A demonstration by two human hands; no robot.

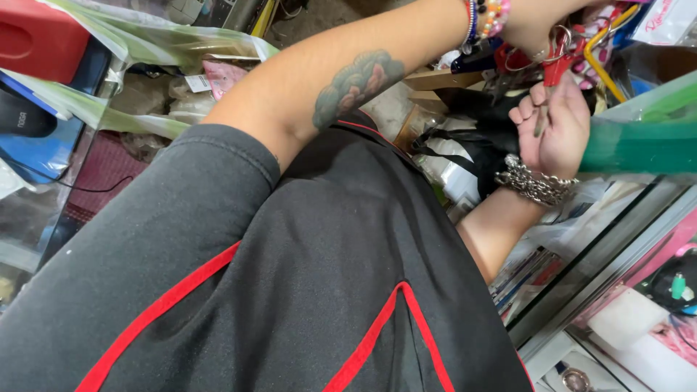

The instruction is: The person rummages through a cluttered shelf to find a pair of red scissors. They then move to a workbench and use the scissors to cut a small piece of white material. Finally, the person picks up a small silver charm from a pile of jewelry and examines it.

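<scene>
Head view: the right hand (555,127), chain bracelet (536,185) at its wrist, has its grip curled and pinched on a small dark metal piece (539,122) hanging below a red clip (557,67) and key rings (560,36). The left hand (530,29), beaded at the wrist, reaches in from above to the same bunch; its grip is hidden, so I cannot tell its state. The piece looks joined to the bunch, both hands mid-work. A glass desk (617,254) lies below.
</scene>
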